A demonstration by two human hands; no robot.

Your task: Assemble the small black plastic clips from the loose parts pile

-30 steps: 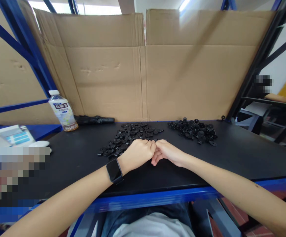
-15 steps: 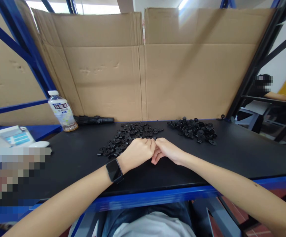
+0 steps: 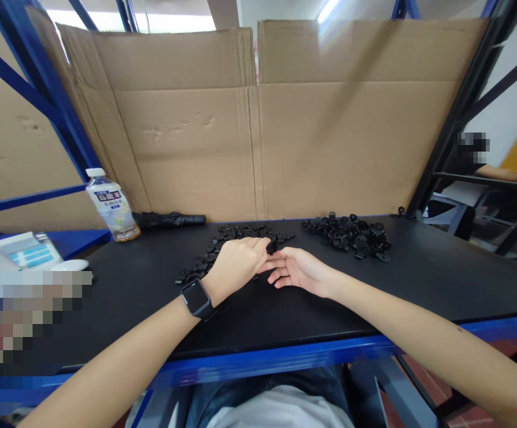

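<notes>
Left hand (image 3: 235, 266) curled over the near part of a flat, loose spread of black plastic pieces (image 3: 209, 260), its fingertips (image 3: 262, 242) pinching one small black plastic piece (image 3: 271, 247) at the spread's right end. Right hand (image 3: 296, 268) open and relaxed, holding nothing, fingers stretched left with their tips just beside that pinched piece. Black smartwatch (image 3: 196, 299) on the left wrist. Farther right on the black worktop (image 3: 441, 279), a second, more heaped pile of similar black pieces (image 3: 346, 235). Toward the far left, a plastic drink bottle (image 3: 113, 208) standing just beside a folded black umbrella (image 3: 168, 220), both in front of large cardboard sheets (image 3: 187, 148). Beyond the worktop's far right corner, a co-worker's forearm (image 3: 499, 173) on a separate shelf.
</notes>
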